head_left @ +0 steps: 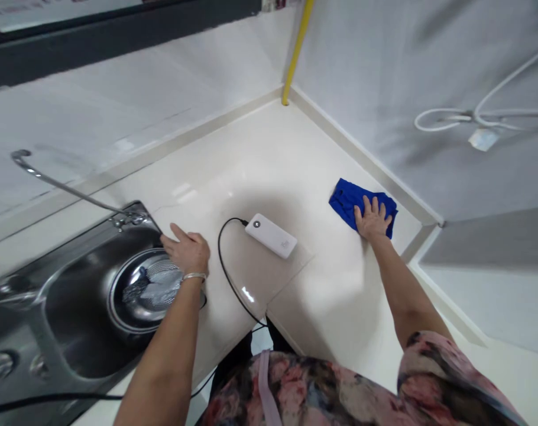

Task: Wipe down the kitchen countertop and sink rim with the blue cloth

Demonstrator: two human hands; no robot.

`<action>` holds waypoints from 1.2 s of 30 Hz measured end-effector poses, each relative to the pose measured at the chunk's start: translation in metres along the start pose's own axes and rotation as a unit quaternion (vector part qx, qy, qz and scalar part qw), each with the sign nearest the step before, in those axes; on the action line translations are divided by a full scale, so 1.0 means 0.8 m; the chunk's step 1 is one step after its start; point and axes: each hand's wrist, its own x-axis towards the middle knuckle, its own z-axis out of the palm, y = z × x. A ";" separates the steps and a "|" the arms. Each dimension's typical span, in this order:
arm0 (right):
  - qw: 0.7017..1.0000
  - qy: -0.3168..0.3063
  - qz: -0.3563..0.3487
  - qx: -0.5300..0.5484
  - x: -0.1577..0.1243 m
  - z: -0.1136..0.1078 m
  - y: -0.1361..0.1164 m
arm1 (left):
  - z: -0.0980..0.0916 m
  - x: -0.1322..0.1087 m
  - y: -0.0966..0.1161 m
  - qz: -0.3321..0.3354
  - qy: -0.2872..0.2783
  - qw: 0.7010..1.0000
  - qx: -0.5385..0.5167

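My right hand (372,219) lies flat with fingers spread on a blue cloth (349,200), pressing it onto the pale countertop (295,154) near the corner of the walls. My left hand (187,249) rests on the right rim of a steel sink (74,296), fingers loosely bent and holding nothing that I can see; a bangle circles the wrist. Between the two hands lies a white power bank (271,235) with a black cable (227,272) plugged into it.
A metal bowl (140,290) with something grey inside sits in the sink. A thin tap spout (60,184) arches over the basin. A yellow pipe (297,50) runs up the corner. White cables (486,112) hang on the right wall.
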 end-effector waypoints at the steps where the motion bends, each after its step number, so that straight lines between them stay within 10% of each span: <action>1: 1.000 0.004 0.013 0.004 -0.010 0.002 0.007 | 0.000 0.001 0.000 -0.001 0.001 1.000 -0.002; 23: 1.000 -0.006 -0.018 -0.019 -0.367 0.041 0.020 | 0.032 0.025 0.012 -0.061 -0.040 0.997 0.017; 36: 0.997 0.059 0.019 -0.055 -0.683 0.121 0.218 | -0.006 0.013 0.018 -0.039 -0.108 0.992 -0.049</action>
